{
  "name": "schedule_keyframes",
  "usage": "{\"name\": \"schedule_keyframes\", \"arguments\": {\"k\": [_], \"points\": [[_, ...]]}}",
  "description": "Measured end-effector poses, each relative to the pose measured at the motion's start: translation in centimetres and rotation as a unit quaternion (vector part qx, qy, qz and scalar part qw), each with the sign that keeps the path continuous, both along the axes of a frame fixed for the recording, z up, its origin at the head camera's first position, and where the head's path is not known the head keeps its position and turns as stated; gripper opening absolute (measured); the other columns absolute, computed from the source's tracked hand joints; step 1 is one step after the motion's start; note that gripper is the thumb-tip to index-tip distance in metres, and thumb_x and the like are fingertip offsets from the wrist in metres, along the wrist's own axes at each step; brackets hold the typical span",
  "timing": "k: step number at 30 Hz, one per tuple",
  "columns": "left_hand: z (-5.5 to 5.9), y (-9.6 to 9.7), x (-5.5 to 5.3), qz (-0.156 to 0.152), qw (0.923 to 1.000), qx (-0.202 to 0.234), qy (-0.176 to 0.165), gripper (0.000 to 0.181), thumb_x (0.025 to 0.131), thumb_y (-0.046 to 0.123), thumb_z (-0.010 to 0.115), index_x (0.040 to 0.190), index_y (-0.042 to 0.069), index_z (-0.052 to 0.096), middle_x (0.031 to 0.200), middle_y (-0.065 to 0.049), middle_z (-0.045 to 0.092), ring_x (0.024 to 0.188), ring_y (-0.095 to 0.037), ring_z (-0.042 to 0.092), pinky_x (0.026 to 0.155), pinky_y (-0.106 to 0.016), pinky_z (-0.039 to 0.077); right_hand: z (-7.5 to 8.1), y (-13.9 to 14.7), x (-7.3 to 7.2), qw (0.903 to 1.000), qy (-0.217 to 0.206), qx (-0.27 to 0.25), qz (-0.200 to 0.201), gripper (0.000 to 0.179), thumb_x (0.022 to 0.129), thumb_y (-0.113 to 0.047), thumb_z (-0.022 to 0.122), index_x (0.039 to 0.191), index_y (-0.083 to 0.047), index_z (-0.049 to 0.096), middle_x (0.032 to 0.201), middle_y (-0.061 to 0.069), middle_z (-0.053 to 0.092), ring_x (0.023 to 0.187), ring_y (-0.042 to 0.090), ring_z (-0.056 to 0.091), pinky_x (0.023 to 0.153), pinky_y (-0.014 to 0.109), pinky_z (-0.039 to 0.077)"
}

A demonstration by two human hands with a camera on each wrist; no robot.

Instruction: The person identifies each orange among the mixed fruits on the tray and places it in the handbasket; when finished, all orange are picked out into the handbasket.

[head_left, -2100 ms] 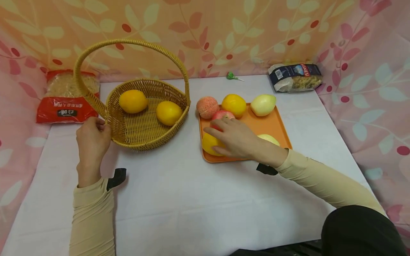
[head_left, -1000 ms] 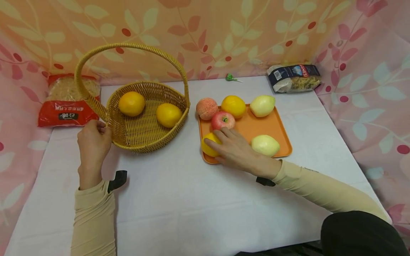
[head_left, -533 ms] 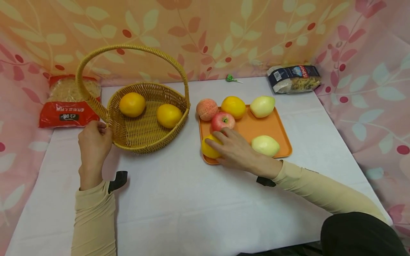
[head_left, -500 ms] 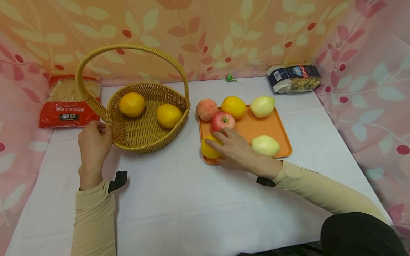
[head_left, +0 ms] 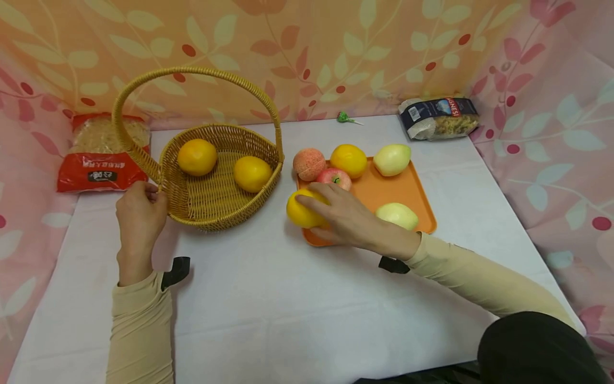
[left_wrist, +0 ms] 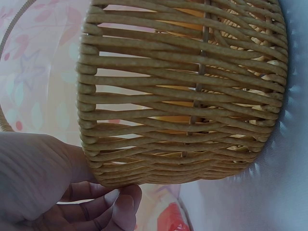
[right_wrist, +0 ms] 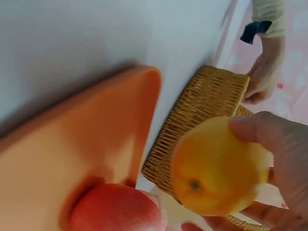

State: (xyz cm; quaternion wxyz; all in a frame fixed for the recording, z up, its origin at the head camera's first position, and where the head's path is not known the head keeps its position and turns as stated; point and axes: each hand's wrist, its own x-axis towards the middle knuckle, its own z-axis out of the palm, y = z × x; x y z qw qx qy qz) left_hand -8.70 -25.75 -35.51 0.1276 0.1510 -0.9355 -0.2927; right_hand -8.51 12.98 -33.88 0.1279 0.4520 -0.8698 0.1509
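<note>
My right hand holds a yellow orange between thumb and fingers, raised over the left front corner of the orange tray. In the right wrist view the held orange shows its stem end, in front of the basket. A red apple lies on the tray just behind that hand. On the left, my left hand pinches the rim of the wicker basket near the foot of its handle. Two more oranges sit inside the basket. The left wrist view shows the fingers at the rim.
Also on the tray are a rough pinkish ball-like fruit, another orange and two pale green fruits. A red food bag stands left of the basket. A lollipop and a pasta bag lie at the back.
My right hand has gone from reaching over the tray to gripping the front left orange, then lifted it and moved slightly left. The left hand has stayed at the basket rim.
</note>
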Motion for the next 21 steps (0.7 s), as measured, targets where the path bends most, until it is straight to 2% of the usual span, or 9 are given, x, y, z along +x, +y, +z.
{"name": "schedule_keyframes", "arguments": {"k": [4,9,15,18,21], "points": [[0.0,0.0,0.0,-0.001,1.0000,-0.001,-0.001,0.032,0.093,0.014,0.048,0.106,-0.013,0.061,0.094,-0.029,0.062,0.083,-0.041,0.056,0.060,-0.031,0.039,0.9,-0.8,-0.7,0.9990,-0.031,-0.031,0.009,0.059,0.081,-0.024,0.074,0.136,-0.014,0.055,0.137,0.019,0.049,0.122,0.033,0.050,0.103,0.049,0.043],[0.1,0.0,0.0,0.000,1.0000,0.002,-0.006,0.033,0.093,0.014,0.048,0.108,-0.013,0.060,0.096,-0.029,0.063,0.084,-0.040,0.057,0.058,-0.024,0.037,2.4,-2.6,-1.7,0.9987,-0.026,-0.034,0.026,0.060,0.083,-0.024,0.069,0.140,-0.016,0.052,0.140,0.017,0.048,0.128,0.033,0.046,0.107,0.048,0.039],[0.1,-0.2,0.0,0.005,0.9996,0.011,-0.027,0.035,0.094,0.016,0.048,0.112,-0.012,0.060,0.099,-0.028,0.062,0.085,-0.039,0.056,0.052,-0.013,0.032,3.8,-5.7,-3.3,0.9981,-0.023,-0.046,0.035,0.060,0.083,-0.026,0.064,0.139,-0.011,0.050,0.139,0.013,0.050,0.124,0.030,0.048,0.105,0.039,0.042],[0.1,-0.1,-0.1,0.006,0.9993,0.012,-0.035,0.035,0.095,0.016,0.048,0.113,-0.011,0.059,0.101,-0.028,0.062,0.087,-0.039,0.056,0.053,-0.013,0.033,4.1,-7.2,-3.9,0.9978,-0.028,-0.049,0.035,0.058,0.083,-0.029,0.064,0.136,-0.009,0.051,0.139,0.012,0.051,0.125,0.028,0.048,0.102,0.037,0.044],[0.2,-0.1,-0.1,0.005,0.9992,0.012,-0.037,0.035,0.095,0.017,0.048,0.114,-0.011,0.059,0.101,-0.028,0.062,0.088,-0.039,0.056,0.054,-0.015,0.034,4.2,-8.5,-4.2,0.9978,-0.034,-0.046,0.032,0.057,0.083,-0.031,0.064,0.135,-0.012,0.052,0.140,0.012,0.050,0.129,0.029,0.048,0.097,0.038,0.049]]}}
